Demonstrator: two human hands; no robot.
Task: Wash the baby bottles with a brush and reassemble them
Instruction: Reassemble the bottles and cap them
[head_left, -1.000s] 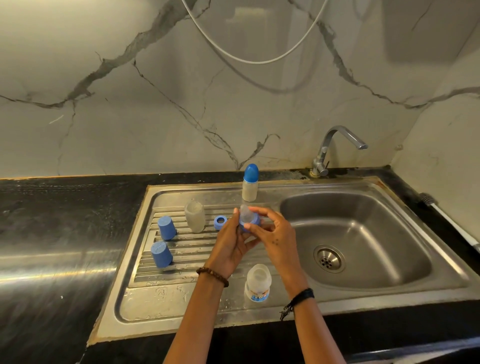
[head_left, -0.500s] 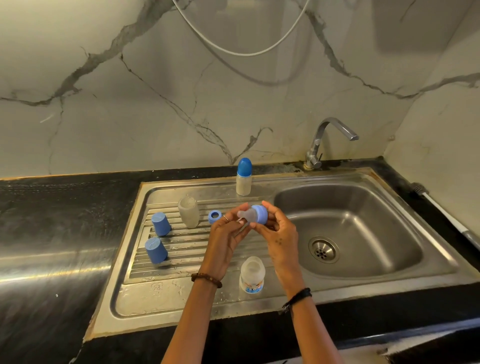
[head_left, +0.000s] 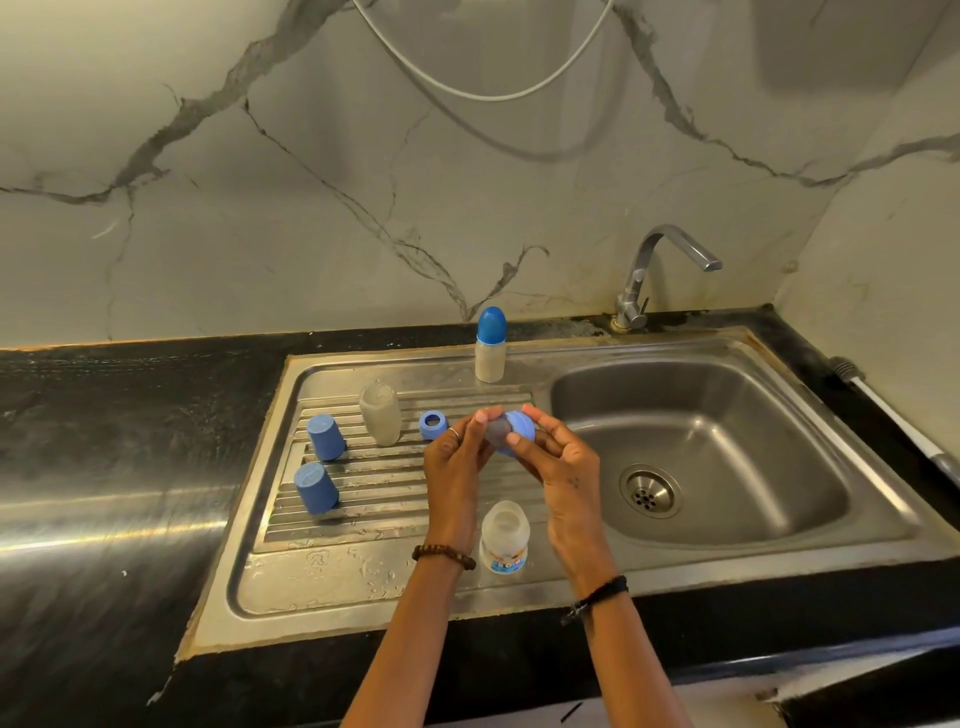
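Both hands pinch the blue plastic collar ring with its clear silicone teat (head_left: 511, 431) above the drainboard: left hand (head_left: 457, 462) on the teat, right hand (head_left: 561, 467) curled round the ring, open clear bottle (head_left: 504, 538) standing below.

**Crowded drainboard, open basin**

The drainboard (head_left: 363, 525) carries most of the obstacles. Two blue caps (head_left: 325, 437) stand at its left end, one behind the other; a cloudy open bottle (head_left: 381, 412) and a blue ring (head_left: 432, 425) stand further right, with gaps between them. A capped bottle (head_left: 490, 345) stands at the back rim, and a clear bottle (head_left: 504, 537) at the front — between the two forearms. The left hand (head_left: 457, 457) and right hand (head_left: 563, 467) fill the middle. The basin (head_left: 727, 431) lies open under the faucet (head_left: 660, 270). The dark surface (head_left: 104, 441) to the left is bare.
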